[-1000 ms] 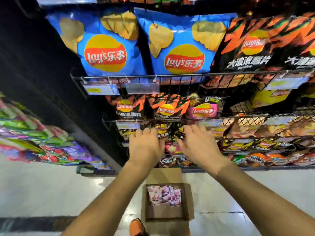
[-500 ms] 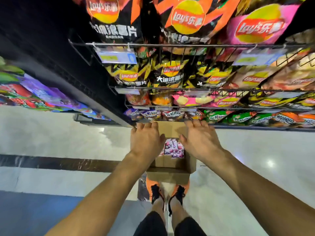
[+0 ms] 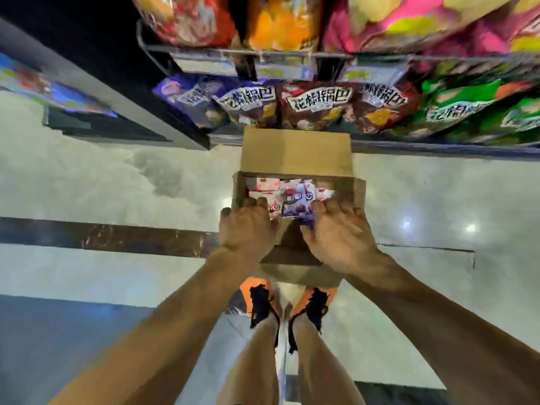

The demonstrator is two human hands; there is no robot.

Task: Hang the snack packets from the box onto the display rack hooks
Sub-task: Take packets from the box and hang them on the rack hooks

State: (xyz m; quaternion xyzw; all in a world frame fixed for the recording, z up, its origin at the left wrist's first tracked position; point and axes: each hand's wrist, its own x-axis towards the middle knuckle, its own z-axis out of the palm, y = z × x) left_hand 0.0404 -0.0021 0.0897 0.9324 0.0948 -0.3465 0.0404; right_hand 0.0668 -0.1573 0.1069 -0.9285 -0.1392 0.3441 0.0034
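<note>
An open cardboard box (image 3: 295,154) stands on the floor below the display rack (image 3: 292,55), with several pink and purple snack packets (image 3: 264,187) inside. My left hand (image 3: 245,229) reaches over the box's near left edge, and its fingertips touch the pink packets. My right hand (image 3: 340,233) is at the near right side. Its thumb and fingers pinch a purple packet (image 3: 298,204) whose lower edge overlaps the box's near wall. The image is blurred, so finger detail is unclear.
Dark and green snack bags (image 3: 318,105) hang on the rack's lowest row just above the box. Larger red, orange and pink bags (image 3: 280,21) hang higher. My orange shoes (image 3: 258,301) stand right behind the box on the pale glossy floor.
The view has tilted down from the rack to the box. Both hands dropped from the rack's lower rows into the box, and the right hand took hold of a purple packet.
</note>
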